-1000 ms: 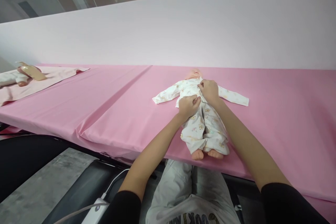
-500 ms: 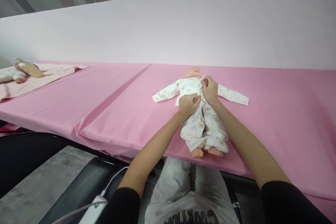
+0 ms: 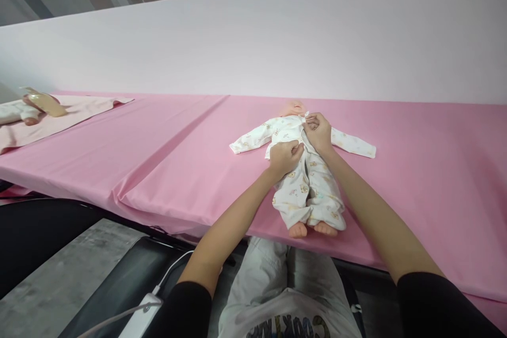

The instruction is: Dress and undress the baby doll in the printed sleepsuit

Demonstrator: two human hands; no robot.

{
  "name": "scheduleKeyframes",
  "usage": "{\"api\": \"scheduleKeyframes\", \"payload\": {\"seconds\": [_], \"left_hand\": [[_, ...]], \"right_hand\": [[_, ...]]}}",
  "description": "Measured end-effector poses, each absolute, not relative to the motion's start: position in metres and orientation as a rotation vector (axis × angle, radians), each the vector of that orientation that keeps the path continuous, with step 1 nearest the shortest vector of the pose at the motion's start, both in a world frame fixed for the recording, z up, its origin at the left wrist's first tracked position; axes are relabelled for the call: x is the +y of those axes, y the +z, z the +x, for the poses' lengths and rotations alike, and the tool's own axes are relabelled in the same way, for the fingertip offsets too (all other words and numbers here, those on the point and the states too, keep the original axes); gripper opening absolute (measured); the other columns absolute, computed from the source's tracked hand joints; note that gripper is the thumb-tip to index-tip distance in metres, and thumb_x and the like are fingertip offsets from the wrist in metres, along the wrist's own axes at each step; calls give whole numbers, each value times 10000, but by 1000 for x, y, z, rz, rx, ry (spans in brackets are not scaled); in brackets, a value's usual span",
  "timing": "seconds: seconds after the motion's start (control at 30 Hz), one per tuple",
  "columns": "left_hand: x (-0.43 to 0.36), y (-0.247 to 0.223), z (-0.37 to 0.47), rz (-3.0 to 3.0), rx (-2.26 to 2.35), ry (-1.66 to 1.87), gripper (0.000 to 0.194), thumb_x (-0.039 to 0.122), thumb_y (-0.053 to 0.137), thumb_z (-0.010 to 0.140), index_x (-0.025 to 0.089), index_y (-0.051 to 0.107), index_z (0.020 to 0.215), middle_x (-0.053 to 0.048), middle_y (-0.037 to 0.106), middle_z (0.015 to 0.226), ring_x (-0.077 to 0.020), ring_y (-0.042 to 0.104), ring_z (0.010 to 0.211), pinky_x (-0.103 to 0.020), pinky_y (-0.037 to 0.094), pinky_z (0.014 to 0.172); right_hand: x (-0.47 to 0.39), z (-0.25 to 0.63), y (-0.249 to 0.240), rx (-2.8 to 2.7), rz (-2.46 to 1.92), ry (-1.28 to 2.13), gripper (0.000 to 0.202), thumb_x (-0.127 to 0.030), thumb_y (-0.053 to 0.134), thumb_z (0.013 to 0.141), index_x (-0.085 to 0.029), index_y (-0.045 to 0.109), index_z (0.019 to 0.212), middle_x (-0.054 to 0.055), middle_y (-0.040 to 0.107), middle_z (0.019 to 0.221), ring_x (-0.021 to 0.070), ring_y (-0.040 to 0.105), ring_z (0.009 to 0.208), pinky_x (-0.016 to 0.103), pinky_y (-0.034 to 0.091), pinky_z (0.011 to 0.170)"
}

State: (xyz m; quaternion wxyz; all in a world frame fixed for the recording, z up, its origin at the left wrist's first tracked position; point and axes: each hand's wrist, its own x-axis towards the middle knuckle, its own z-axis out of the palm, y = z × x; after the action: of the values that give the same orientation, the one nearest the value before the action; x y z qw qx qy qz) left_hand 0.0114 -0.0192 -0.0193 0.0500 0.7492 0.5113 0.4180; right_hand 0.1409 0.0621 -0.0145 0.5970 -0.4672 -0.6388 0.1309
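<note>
A baby doll (image 3: 293, 108) lies on its back on the pink sheet, its head away from me and its bare feet near the table edge. It wears a white patterned garment (image 3: 295, 190) with the sleeves spread out to both sides. My left hand (image 3: 284, 158) is closed on the garment's front edge at the belly. Higher up, near the neck, my right hand (image 3: 318, 131) pinches the garment's edge between thumb and fingers. A gap in the cloth runs down between the doll's legs.
The pink sheet (image 3: 178, 142) covers the long table against a white wall. At the far left, a pale cloth (image 3: 85, 108) holds another doll (image 3: 19, 112) and a yellowish bottle (image 3: 47, 104). A white power strip (image 3: 142, 317) lies by my left arm.
My right hand has shifted slightly near the doll's neck, its fingers still at the garment's edge. My left hand has stayed almost where it was.
</note>
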Motion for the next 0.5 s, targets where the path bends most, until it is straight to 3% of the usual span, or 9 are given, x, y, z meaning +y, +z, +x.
{"api": "scheduleKeyframes", "payload": {"seconds": [0.23,0.5], "left_hand": [[-19,-19,11,2287,1573,1249,415,355,423,847,183,227,524,30,302,473,-110,264,484,-288,177,539],[-18,-21,11,2279,1561,1263,412,363,421,844,181,228,530,26,305,469,-112,277,485,-286,167,535]], "right_hand": [[65,142,-14,-1460,-1036,364,213,-178,574,665,-178,514,869,24,614,842,138,594,723,238,451,617],[73,145,-18,-1431,-950,540,178,-193,599,648,-174,531,812,28,622,828,149,609,771,237,462,601]]}}
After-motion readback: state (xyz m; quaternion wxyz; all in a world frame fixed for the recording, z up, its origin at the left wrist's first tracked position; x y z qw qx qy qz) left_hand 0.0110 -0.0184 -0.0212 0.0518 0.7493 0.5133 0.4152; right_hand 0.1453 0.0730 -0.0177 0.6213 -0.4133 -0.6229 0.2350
